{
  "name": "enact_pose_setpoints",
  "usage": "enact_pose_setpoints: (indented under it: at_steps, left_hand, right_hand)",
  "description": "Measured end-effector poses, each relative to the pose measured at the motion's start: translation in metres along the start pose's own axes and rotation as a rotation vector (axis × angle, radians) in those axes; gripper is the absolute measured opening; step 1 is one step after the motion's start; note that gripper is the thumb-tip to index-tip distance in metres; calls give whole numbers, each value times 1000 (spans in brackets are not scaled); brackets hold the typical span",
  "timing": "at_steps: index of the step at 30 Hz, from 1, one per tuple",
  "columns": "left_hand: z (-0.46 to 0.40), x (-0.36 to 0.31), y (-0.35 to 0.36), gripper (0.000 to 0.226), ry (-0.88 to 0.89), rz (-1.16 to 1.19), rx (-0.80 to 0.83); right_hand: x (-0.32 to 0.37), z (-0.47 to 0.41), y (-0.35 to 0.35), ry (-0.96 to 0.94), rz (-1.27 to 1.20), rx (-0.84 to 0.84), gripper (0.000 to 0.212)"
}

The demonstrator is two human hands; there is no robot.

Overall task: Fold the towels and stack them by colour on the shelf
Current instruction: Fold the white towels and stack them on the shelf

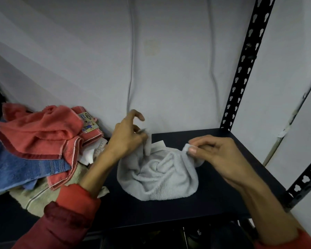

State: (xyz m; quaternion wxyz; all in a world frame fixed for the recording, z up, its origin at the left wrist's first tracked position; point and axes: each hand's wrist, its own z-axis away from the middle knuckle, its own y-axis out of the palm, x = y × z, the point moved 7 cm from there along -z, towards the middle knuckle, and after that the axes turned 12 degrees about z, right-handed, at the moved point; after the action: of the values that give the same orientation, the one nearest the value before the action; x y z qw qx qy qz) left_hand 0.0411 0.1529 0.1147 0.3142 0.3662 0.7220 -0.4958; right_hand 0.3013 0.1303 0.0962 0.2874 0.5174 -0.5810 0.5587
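Observation:
A crumpled pale grey towel [158, 177] lies in the middle of the dark shelf [214, 203]. My left hand [127, 139] pinches one raised corner of it at the back left. My right hand [215, 155] pinches another corner at the back right between thumb and fingers. To the left sits a loose pile of towels: a coral-red one [41, 130] on top, a blue one [11, 168] beneath, a beige one [38, 193] at the bottom, and a bit of white cloth [88, 155].
A pale wall [151, 60] closes the back of the shelf. A black perforated upright [244, 69] stands at the back right corner, and another black strut [305, 180] runs along the right edge. A printed label [88, 123] sticks out of the red towels.

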Motion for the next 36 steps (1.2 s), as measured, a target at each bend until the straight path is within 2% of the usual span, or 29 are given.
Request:
enact_pose_setpoints:
  at_steps: [2,4,8,10,12,15,17,19,20,23,27,32,36]
  left_hand:
    - [8,-6,12,32,37,-61,153]
    - [14,-10,17,17,55,-47,209]
    - [18,-7,15,5,-7,190,143]
    - [21,-6,14,10,-55,307,89]
    - [24,-3,17,16,-127,457,34]
    - [31,-5,28,20,-212,655,22]
    - [35,-11,36,18,-210,771,58]
    - [38,-18,42,17,-166,818,90]
    - [39,-20,44,15,-145,828,97]
    - [44,-26,50,13,-108,868,126]
    - [46,-29,53,14,-68,887,127]
    - [48,-39,52,16,-19,932,198]
    - [46,-44,48,16,19,914,234]
  right_hand:
    - [10,-1,11,-44,55,12,6]
    - [19,-1,17,-91,151,-15,4]
    - [32,-1,14,-226,515,-259,11]
    - [38,-2,12,-250,637,-309,14]
    - [39,-3,10,-204,567,-279,12]
    - [39,-6,11,-86,283,-166,9]
    - [41,-10,18,-46,177,-42,6]
    - [41,-8,29,-17,58,119,15]
    - [41,-8,31,-21,56,143,17]
    - [43,-11,22,-99,228,9,10]
    - [58,-11,15,-271,458,-177,10]
    - [60,-17,15,-278,332,-138,5]
    - [66,-19,15,-297,214,-129,13]
